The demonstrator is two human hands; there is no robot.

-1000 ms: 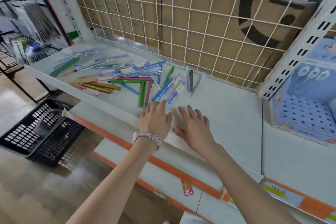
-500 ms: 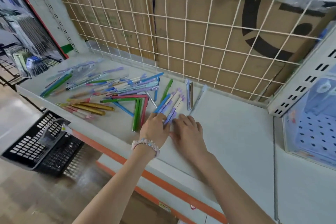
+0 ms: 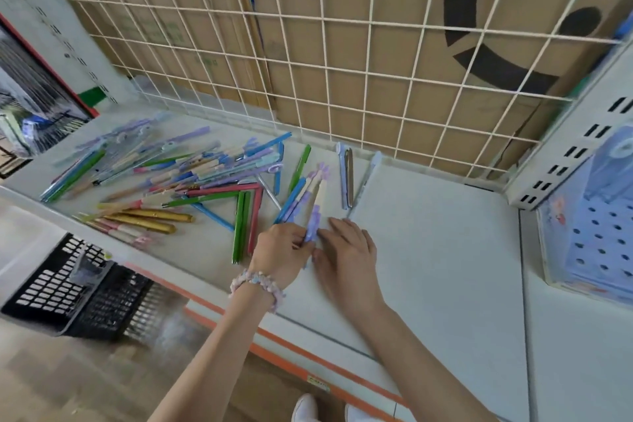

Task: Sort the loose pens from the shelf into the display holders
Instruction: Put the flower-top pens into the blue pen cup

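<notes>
Purple-and-cream pens, a bundle of about four just right of the loose heap, are now pinched at their near ends by the left hand, while the right hand, which has closed in since a second ago, lies flat beside them, so gathering has begun, one blue display holder waiting far right.
</notes>
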